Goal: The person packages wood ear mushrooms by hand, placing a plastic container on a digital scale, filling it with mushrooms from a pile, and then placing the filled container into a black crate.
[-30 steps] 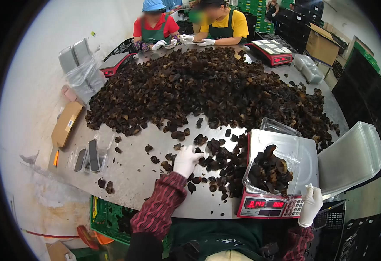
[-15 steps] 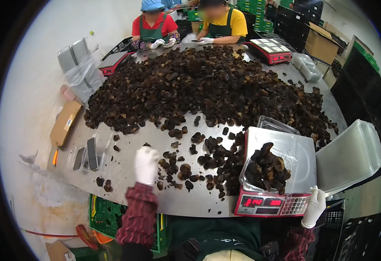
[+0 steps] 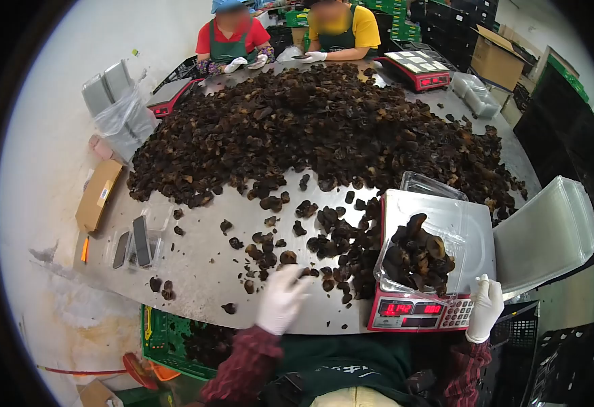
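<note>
My left hand (image 3: 283,298), in a white glove, is over the near side of the metal table (image 3: 195,292). Its fingers look apart and slightly blurred, close to loose dark wood ear mushroom pieces (image 3: 265,252). My right hand (image 3: 487,310), also gloved, is curled beside the keypad of a red scale (image 3: 416,314); whatever its fingers hold, if anything, is hidden. On the scale's steel plate sits an open clear plastic box (image 3: 386,279) filled with wood ear mushrooms (image 3: 419,258). The display reads 0.142.
A large wood ear heap (image 3: 310,129) covers the table's middle. Right of the scale leans a stack of clear boxes (image 3: 555,234). At left lie a cardboard piece (image 3: 99,197) and dark strips (image 3: 141,241). A green crate (image 3: 175,339) stands below. Two co-workers (image 3: 232,44) (image 3: 341,34) are opposite.
My left hand has moved right and toward me, uncovering several mushroom pieces. My right hand stays beside the scale. The whole view has shifted slightly.
</note>
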The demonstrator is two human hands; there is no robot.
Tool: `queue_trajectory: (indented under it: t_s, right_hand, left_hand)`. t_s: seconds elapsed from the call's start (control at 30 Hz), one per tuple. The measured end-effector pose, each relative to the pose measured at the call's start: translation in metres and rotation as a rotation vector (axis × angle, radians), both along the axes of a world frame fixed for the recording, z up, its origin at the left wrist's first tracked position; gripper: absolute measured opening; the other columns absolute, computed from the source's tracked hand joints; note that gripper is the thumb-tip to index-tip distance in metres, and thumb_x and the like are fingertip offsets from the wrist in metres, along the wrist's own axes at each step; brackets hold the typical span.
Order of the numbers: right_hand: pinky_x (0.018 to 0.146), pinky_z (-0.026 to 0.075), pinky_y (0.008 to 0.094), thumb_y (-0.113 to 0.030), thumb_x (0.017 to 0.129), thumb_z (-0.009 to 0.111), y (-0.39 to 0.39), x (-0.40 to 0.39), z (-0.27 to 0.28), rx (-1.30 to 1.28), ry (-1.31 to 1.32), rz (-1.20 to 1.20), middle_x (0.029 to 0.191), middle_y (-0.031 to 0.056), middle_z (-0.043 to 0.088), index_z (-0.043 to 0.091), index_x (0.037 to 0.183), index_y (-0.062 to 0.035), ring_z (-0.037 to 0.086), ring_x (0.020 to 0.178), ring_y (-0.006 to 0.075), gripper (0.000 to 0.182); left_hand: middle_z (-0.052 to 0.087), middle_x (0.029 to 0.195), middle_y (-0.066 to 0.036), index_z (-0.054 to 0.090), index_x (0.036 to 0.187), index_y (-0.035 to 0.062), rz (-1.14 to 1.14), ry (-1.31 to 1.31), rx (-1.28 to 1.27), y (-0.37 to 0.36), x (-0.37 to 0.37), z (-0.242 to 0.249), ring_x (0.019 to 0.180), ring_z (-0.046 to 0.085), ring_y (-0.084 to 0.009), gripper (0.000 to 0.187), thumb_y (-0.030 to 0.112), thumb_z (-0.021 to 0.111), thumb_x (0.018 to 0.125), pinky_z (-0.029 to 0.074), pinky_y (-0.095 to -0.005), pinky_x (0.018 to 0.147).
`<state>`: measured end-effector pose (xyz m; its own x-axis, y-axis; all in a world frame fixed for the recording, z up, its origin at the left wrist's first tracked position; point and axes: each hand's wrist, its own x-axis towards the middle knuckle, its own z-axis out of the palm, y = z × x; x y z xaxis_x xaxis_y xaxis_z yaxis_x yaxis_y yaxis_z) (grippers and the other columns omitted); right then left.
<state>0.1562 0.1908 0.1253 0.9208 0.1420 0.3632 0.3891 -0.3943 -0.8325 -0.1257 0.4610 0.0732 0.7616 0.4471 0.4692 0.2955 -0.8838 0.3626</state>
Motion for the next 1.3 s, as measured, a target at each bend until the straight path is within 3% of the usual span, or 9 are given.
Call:
queue_trajectory:
  t_s: [0.07, 0.17, 0.3, 0.43, 0.63, 0.73, 0.87, 1.0, 1.3]
  right_hand:
    - [0.050, 0.036, 0.0233, -0.007, 0.091, 0.059, -0.005, 0.002, -0.004, -0.015, -0.033, -0.007, 0.063, 0.0021, 0.048, 0.059, 0.078, 0.0022, 0.041, 0.053, 0.0066, 0.015]
    - [0.050, 0.037, 0.0237, -0.006, 0.090, 0.059, -0.017, 0.002, -0.010, -0.045, -0.008, -0.029, 0.063, 0.0026, 0.048, 0.059, 0.078, 0.0023, 0.041, 0.053, 0.0069, 0.015]
    - [0.049, 0.036, 0.0242, -0.006, 0.090, 0.060, -0.034, 0.001, -0.015, -0.019, 0.050, -0.086, 0.063, 0.0023, 0.047, 0.057, 0.075, 0.0014, 0.041, 0.052, 0.0070, 0.017]
    - [0.047, 0.035, 0.0250, -0.007, 0.090, 0.060, -0.031, -0.001, -0.017, -0.110, -0.053, -0.046, 0.058, 0.0020, 0.047, 0.056, 0.073, -0.0002, 0.042, 0.050, 0.0076, 0.019]
    - [0.047, 0.039, 0.0215, -0.021, 0.092, 0.060, 0.009, -0.020, 0.004, -0.038, 0.330, 0.180, 0.066, 0.0019, 0.057, 0.063, 0.099, 0.0027, 0.050, 0.049, 0.0063, 0.025]
    - [0.047, 0.041, 0.0215, -0.023, 0.092, 0.058, 0.028, -0.022, 0.010, 0.031, 0.581, 0.252, 0.071, 0.0020, 0.060, 0.063, 0.103, 0.0026, 0.052, 0.051, 0.0058, 0.028]
    - [0.046, 0.041, 0.0222, -0.021, 0.092, 0.057, 0.039, -0.017, 0.021, 0.006, 0.604, 0.275, 0.066, 0.0017, 0.059, 0.065, 0.096, 0.0021, 0.053, 0.050, 0.0076, 0.024]
    - [0.047, 0.041, 0.0257, -0.023, 0.092, 0.057, 0.044, -0.005, 0.023, -0.165, 0.545, 0.323, 0.054, 0.0052, 0.057, 0.064, 0.102, 0.0001, 0.052, 0.046, 0.0097, 0.027]
    - [0.047, 0.038, 0.0213, -0.022, 0.092, 0.060, 0.024, -0.008, 0.011, -0.032, 0.487, 0.165, 0.061, -0.0001, 0.056, 0.065, 0.094, 0.0016, 0.047, 0.049, 0.0047, 0.024]
  left_hand:
    - [0.052, 0.126, -0.016, 0.062, 0.113, 0.0104, -0.231, -0.001, -0.108, -0.017, 0.053, -0.010, 0.120, 0.046, -0.0352, 0.042, 0.014, 0.071, 0.072, 0.038, -0.0471, 0.100]
    - [0.049, 0.132, -0.012, 0.058, 0.116, 0.0134, -0.293, 0.209, 0.049, -0.031, 0.108, -0.025, 0.124, 0.043, -0.0307, 0.038, 0.023, 0.063, 0.080, 0.035, -0.0471, 0.100]
    - [0.055, 0.116, -0.004, 0.060, 0.097, 0.0147, -0.124, 0.241, 0.123, 0.009, 0.110, -0.052, 0.108, 0.051, -0.0234, 0.017, 0.018, 0.057, 0.080, 0.043, -0.0394, 0.083]
    - [0.060, 0.098, -0.011, 0.064, 0.089, 0.0091, 0.066, -0.024, -0.155, 0.061, 0.081, -0.064, 0.093, 0.054, -0.0309, 0.014, 0.004, 0.060, 0.076, 0.046, -0.0391, 0.081]
    - [0.060, 0.091, -0.006, 0.066, 0.086, 0.0023, 0.100, -0.381, -0.508, 0.072, 0.085, 0.012, 0.084, 0.060, -0.0182, 0.013, -0.007, 0.061, 0.079, 0.048, -0.0264, 0.075]
    - [0.059, 0.101, -0.007, 0.066, 0.096, 0.0052, -0.168, -0.450, -0.497, 0.034, 0.120, 0.065, 0.091, 0.059, -0.0180, 0.029, -0.013, 0.059, 0.074, 0.049, -0.0263, 0.078]
    - [0.055, 0.115, -0.012, 0.065, 0.106, 0.0091, -0.556, -0.316, -0.249, -0.021, 0.173, 0.084, 0.102, 0.057, -0.0253, 0.040, -0.005, 0.068, 0.069, 0.049, -0.0327, 0.086]
    - [0.051, 0.132, -0.006, 0.062, 0.116, 0.0199, -0.694, 0.136, 0.124, -0.045, 0.191, 0.090, 0.122, 0.044, -0.0304, 0.043, 0.038, 0.065, 0.078, 0.032, -0.0460, 0.101]
    - [0.053, 0.128, -0.016, 0.063, 0.118, 0.0094, -0.489, -0.127, -0.238, 0.010, 0.161, 0.106, 0.120, 0.048, -0.0313, 0.044, 0.026, 0.070, 0.078, 0.041, -0.0384, 0.098]
